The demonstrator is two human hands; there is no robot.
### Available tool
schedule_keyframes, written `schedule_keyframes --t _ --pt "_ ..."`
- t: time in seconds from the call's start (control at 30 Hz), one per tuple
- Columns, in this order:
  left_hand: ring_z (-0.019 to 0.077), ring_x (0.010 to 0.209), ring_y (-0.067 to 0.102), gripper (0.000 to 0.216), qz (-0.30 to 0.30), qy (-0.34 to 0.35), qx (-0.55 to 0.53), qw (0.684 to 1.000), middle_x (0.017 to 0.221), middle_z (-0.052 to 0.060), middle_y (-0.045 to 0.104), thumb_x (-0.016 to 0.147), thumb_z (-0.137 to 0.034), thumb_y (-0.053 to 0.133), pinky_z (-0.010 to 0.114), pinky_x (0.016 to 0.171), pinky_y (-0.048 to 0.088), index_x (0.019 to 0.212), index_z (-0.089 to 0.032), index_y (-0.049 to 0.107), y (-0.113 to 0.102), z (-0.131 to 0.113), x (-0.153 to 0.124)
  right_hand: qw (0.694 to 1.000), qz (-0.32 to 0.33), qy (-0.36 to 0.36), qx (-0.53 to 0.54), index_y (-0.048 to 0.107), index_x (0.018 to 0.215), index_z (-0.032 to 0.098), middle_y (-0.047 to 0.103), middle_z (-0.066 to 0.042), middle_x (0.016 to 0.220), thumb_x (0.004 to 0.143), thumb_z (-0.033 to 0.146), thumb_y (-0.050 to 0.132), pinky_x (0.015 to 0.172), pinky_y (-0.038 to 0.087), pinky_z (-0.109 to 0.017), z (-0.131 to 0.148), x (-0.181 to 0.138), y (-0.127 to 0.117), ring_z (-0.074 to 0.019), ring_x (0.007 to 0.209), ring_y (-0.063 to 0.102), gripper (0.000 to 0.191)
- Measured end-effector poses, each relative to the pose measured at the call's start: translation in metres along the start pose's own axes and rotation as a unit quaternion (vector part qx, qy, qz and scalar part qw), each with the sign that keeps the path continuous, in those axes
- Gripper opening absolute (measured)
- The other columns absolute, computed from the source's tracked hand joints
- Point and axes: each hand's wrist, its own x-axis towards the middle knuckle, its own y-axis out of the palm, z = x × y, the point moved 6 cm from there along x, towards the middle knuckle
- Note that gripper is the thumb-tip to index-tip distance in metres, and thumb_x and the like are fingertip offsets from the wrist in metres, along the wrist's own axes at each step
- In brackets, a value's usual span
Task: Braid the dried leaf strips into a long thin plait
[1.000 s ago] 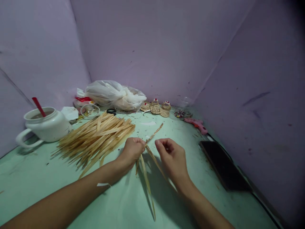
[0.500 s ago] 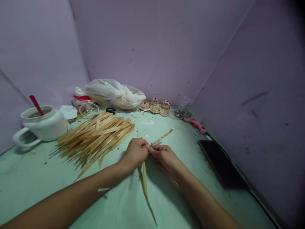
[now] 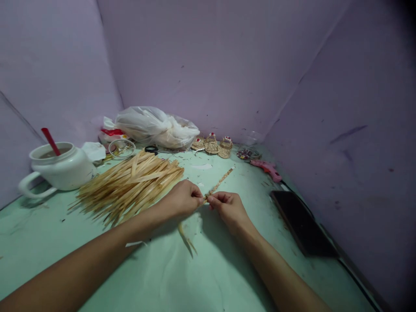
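Note:
Between my two hands is a thin braid of dried straw-like strips [image 3: 221, 180], its finished end pointing up and to the right. My left hand [image 3: 187, 196] pinches the strips at the braid's lower end. Close against it, my right hand [image 3: 227, 207] pinches the braid at the same spot between thumb and fingers. Loose strip ends [image 3: 186, 240] hang below my left hand. A pile of dried flat strips [image 3: 133, 186] lies to the left of my hands.
At the left stands a white mug [image 3: 65, 169] with a red stick in it. Behind are a white plastic bag [image 3: 156, 128], scissors [image 3: 151, 149] and small woven baskets [image 3: 212, 145]. On the right lie a pink glue gun [image 3: 266, 169] and a dark phone-like slab [image 3: 302, 223].
My hands have moved slightly apart. The long loose strip that hung toward me has swung out of sight, and shorter ends now show below my left hand.

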Motion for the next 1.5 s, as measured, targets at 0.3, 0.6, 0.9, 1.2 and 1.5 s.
schedule_keyframes --t 0.3,0.6,0.9,1.2,1.5 --pt "0.0169 0.060 0.056 0.026 -0.112 0.030 0.289 0.950 0.065 0.008 0.063 0.074 -0.024 0.042 0.025 0.053 0.035 0.073 -0.015 0.067 -0.001 -0.041 -0.031 0.991 -0.071 0.037 0.111 0.063 0.053 0.012 0.053 0.002 0.043 0.056 0.026 0.062 0.045 0.026 -0.022 -0.008 -0.005 0.003 -0.0072 0.043 0.039 0.014" --pt "0.0201 0.062 0.058 0.033 -0.096 0.226 0.497 0.832 0.076 0.017 0.061 0.071 0.000 0.037 0.026 0.046 0.041 0.095 -0.001 0.060 0.053 -0.053 -0.054 0.938 -0.037 0.142 0.314 0.061 0.056 0.012 0.057 0.000 0.046 0.045 0.020 0.067 0.047 0.034 -0.022 -0.013 -0.014 0.019 -0.0104 0.046 0.047 0.014" --pt "0.0102 0.041 0.048 0.023 -0.071 -0.081 -0.094 0.990 0.053 0.002 0.059 0.070 -0.021 0.048 0.022 0.045 0.037 0.086 -0.013 0.063 -0.010 -0.021 -0.020 0.963 -0.032 0.066 0.258 0.057 0.050 0.012 0.052 0.002 0.043 0.050 0.028 0.070 0.042 0.028 -0.021 -0.010 -0.008 0.013 -0.0065 0.038 0.041 0.021" --pt "0.0071 0.030 0.040 0.021 0.145 -0.165 -0.238 0.946 0.037 -0.001 0.046 0.067 -0.023 0.051 0.019 0.035 0.033 0.050 -0.012 0.050 0.016 0.001 -0.012 0.989 0.092 -0.023 0.113 0.060 0.057 0.011 0.058 -0.003 0.051 0.063 0.026 0.062 0.051 0.035 -0.022 0.006 -0.009 0.024 -0.0101 0.050 0.049 0.016" --pt "0.0088 0.040 0.037 0.014 -0.015 -0.072 0.007 0.997 0.038 -0.002 0.039 0.058 -0.016 0.045 0.022 0.043 0.024 0.045 -0.014 0.049 0.007 -0.001 -0.012 0.956 0.007 -0.201 -0.211 0.066 0.078 0.016 0.065 -0.004 0.067 0.072 0.016 0.046 0.059 0.039 -0.023 0.021 -0.019 0.014 -0.0144 0.062 0.057 0.021"
